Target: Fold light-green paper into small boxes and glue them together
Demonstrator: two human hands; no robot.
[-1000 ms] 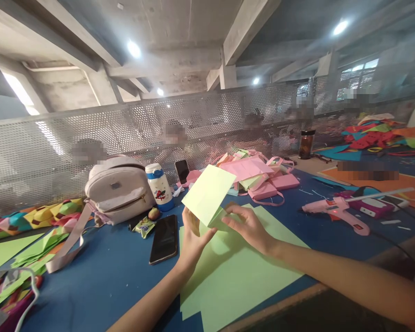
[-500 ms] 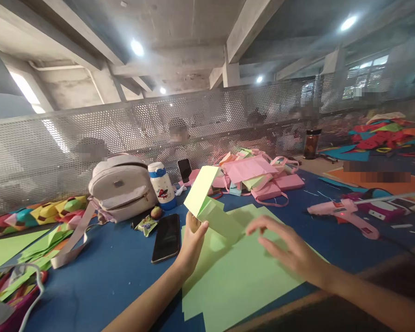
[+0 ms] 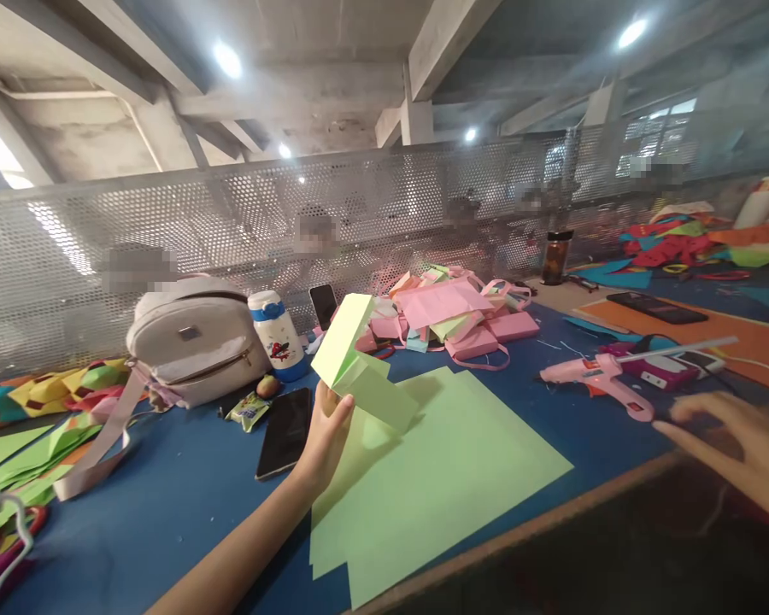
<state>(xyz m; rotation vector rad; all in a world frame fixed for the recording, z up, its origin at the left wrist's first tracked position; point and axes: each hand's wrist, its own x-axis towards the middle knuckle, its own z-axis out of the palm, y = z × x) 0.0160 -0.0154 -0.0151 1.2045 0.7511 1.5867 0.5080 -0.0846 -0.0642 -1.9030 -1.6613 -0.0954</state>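
My left hand is closed on a folded light green paper piece, holding it up above a stack of light green paper sheets on the blue table. My right hand hovers at the table's near right edge with fingers spread and nothing in it. A pink glue gun lies on the table just left of and beyond that hand.
A black phone lies left of my left hand. Behind it are a white backpack, a small bottle and a standing phone. Pink paper bags pile up at the back. A perforated metal screen bounds the table.
My right hand left the folded paper and swung far right to the table edge near the glue gun. The left hand kept hold of the paper, which now hangs more folded.
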